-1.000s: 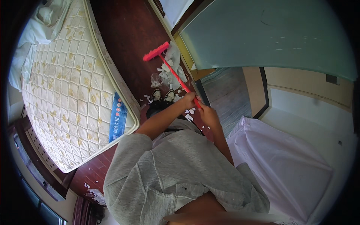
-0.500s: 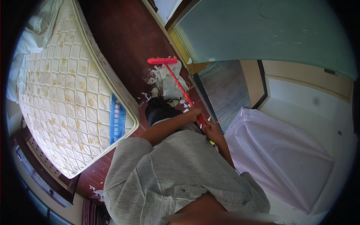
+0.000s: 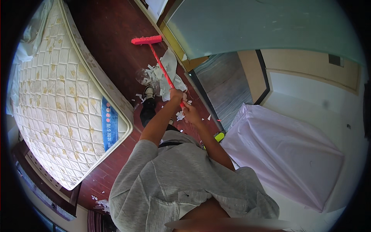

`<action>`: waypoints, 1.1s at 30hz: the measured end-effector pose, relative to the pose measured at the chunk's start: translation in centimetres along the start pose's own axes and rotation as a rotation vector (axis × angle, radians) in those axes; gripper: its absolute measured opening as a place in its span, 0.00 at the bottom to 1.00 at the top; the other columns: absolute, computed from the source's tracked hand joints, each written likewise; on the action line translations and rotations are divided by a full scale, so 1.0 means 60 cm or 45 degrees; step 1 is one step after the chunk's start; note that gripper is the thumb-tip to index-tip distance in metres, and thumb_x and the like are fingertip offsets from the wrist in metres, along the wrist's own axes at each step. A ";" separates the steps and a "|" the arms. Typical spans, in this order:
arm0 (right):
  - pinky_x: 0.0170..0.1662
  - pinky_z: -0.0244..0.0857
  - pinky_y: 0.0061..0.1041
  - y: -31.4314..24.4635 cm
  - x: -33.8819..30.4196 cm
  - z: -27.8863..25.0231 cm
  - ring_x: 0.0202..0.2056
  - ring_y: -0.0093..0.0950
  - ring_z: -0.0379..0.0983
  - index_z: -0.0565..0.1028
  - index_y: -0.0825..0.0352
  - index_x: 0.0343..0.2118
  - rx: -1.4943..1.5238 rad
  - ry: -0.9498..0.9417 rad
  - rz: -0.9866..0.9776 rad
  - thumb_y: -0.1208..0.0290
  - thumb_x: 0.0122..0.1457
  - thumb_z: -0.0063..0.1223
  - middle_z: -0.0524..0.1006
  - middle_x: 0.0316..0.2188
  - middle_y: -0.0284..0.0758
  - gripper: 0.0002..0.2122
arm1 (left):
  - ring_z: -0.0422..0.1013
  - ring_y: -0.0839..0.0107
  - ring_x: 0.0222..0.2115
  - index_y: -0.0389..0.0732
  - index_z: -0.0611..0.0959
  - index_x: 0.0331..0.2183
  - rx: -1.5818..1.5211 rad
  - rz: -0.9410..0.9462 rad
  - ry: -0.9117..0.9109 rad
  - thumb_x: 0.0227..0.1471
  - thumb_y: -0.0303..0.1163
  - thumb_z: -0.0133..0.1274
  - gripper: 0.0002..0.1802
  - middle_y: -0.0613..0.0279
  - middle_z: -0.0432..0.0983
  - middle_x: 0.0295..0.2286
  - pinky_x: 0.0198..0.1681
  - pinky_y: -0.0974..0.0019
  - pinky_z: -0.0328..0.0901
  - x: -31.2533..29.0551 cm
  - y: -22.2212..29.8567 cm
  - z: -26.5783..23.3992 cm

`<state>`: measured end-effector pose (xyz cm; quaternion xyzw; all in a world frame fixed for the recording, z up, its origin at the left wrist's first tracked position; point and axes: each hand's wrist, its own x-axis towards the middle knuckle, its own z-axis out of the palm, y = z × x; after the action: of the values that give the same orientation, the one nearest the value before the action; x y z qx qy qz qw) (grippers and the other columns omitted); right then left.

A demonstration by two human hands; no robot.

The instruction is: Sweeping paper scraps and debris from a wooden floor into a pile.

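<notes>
Grip: left hand [image 3: 176,95] and right hand [image 3: 188,111] both closed around the thin red handle of a long red plastic broom [image 3: 157,61], left ahead of right. Broom head: far end of the handle, bristles on the dark red wooden floor [image 3: 116,42], beyond the litter. Litter: white torn paper scraps and crumpled clear plastic [image 3: 164,75], between head and hands, beside the handle. Handling: best drawn back with bristles flat, short strokes, light pressure. Left of grip: quilted white mattress [image 3: 58,104].
</notes>
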<state>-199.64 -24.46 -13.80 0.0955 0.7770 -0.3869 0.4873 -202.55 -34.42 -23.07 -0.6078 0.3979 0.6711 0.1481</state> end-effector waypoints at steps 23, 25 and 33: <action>0.24 0.58 0.23 0.391 -0.457 -0.179 0.17 0.22 0.63 0.62 0.62 0.49 -0.202 0.282 -0.359 0.70 0.53 0.40 0.67 0.14 0.35 0.19 | 0.65 0.63 0.19 0.35 0.68 0.23 0.096 -0.360 -0.837 0.46 0.23 0.38 0.04 0.57 0.64 0.17 0.23 0.56 0.64 -0.307 -0.450 0.125; 0.23 0.57 0.21 0.377 -0.460 -0.178 0.16 0.21 0.62 0.61 0.58 0.51 -0.168 0.286 -0.385 0.69 0.53 0.39 0.67 0.14 0.33 0.20 | 0.65 0.63 0.19 0.35 0.69 0.22 0.158 -0.274 -0.758 0.44 0.21 0.37 0.05 0.55 0.65 0.17 0.22 0.58 0.63 -0.316 -0.442 0.124; 0.15 0.55 0.18 0.363 -0.325 -0.143 0.13 0.18 0.60 0.60 0.58 0.52 0.389 0.172 -0.298 0.69 0.55 0.37 0.64 0.14 0.29 0.19 | 0.64 0.64 0.18 0.36 0.69 0.21 0.443 -0.006 -0.565 0.42 0.21 0.37 0.05 0.57 0.63 0.16 0.19 0.63 0.62 -0.165 -0.376 0.159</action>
<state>-184.18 0.83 -6.74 0.1032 0.7461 -0.5468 0.3656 -191.68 -10.34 -22.36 -0.4123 0.4636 0.7090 0.3353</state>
